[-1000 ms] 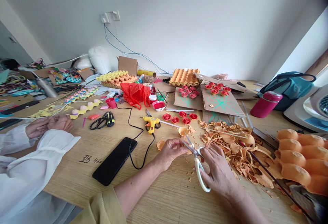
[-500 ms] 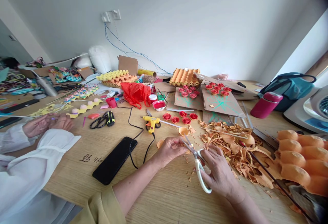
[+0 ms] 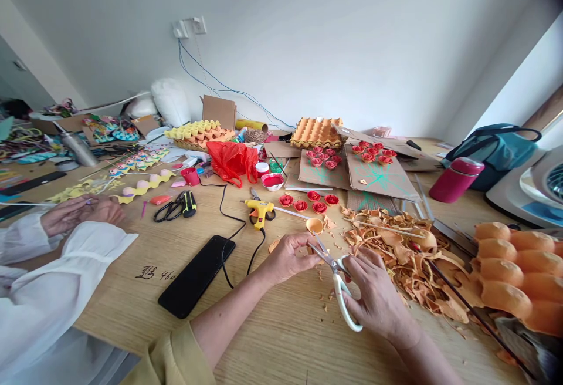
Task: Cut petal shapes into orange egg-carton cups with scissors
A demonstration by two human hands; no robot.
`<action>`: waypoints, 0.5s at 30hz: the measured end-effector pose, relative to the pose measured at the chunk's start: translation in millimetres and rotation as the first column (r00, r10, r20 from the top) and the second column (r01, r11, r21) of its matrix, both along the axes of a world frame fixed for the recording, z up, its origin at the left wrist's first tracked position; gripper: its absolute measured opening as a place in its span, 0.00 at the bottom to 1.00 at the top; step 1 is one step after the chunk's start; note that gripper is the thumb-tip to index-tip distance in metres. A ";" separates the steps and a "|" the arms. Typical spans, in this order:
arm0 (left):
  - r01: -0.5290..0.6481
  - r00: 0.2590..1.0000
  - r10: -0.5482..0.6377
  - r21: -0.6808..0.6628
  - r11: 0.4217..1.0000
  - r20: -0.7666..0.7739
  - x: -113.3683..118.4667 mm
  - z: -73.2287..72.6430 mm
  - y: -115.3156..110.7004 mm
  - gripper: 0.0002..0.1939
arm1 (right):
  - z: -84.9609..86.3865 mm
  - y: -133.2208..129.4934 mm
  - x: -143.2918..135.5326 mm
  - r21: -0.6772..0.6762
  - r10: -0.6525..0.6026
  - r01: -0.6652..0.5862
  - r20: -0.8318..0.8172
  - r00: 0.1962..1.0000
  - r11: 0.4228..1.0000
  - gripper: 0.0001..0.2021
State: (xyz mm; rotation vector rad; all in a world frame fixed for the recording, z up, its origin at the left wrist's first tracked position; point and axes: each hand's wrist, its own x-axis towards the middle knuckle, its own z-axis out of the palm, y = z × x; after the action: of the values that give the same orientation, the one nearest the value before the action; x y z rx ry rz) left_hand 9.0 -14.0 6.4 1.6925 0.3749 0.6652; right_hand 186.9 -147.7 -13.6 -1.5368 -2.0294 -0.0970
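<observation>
My right hand point(image 3: 373, 292) is closed through the handles of white-handled scissors point(image 3: 339, 296), whose blades are parted and point toward my left hand point(image 3: 287, 260). The fingers of my left hand pinch a small orange piece of egg carton point(image 3: 310, 250), mostly hidden by the fingers and blades. Just beyond the blade tips an orange egg-carton cup point(image 3: 314, 226) sits on the table. Several red carton roses point(image 3: 314, 196) lie farther back. Small orange trimmings are scattered beneath the scissors.
A yellow glue gun point(image 3: 260, 212) and its cord lie left of centre, near a black phone point(image 3: 197, 275). Orange scraps point(image 3: 396, 244) and an egg tray point(image 3: 514, 267) fill the right. At far left a co-worker's hands point(image 3: 83, 215) work beside a yellow carton strip point(image 3: 145, 186).
The scissors and both my hands stay almost in place, with only a very slight shift. The co-worker's hands have moved a little.
</observation>
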 end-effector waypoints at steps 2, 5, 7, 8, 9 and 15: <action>0.010 1.000 -0.010 -0.004 1.000 0.007 -0.3 -1.4 0.5 0.04 | 0.0 -0.2 -0.4 0.002 0.008 -0.008 -0.003 1.000 1.000 0.08; 0.006 1.000 -0.006 0.002 1.000 0.010 -0.9 -1.7 1.2 0.04 | -0.3 -0.3 -0.6 0.008 0.015 -0.015 -0.006 1.000 1.000 0.10; -0.009 1.000 0.009 0.038 0.999 -0.010 -1.7 0.7 1.4 0.03 | -0.4 -0.3 -0.4 0.013 0.019 -0.019 -0.006 1.000 1.000 0.10; -0.019 1.000 0.020 0.066 0.998 -0.024 -2.3 2.6 1.5 0.03 | -0.3 -0.3 -0.3 0.014 0.019 -0.019 -0.004 1.000 1.000 0.10; -0.027 0.999 0.031 0.097 0.995 -0.040 -2.9 4.6 1.6 0.04 | -0.3 -0.4 -0.1 0.012 0.018 -0.018 0.001 1.000 1.000 0.10; -0.048 0.996 0.064 0.222 0.974 -0.065 -5.1 10.9 3.3 0.04 | -1.5 -0.6 2.4 0.004 0.005 -0.006 0.024 1.000 1.000 0.11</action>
State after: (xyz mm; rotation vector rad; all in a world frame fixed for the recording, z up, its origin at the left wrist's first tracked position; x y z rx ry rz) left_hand 3.9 -10.7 17.3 1.9264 0.4126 0.7097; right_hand 189.3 -148.3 -15.1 -1.5343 -2.0508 -0.1182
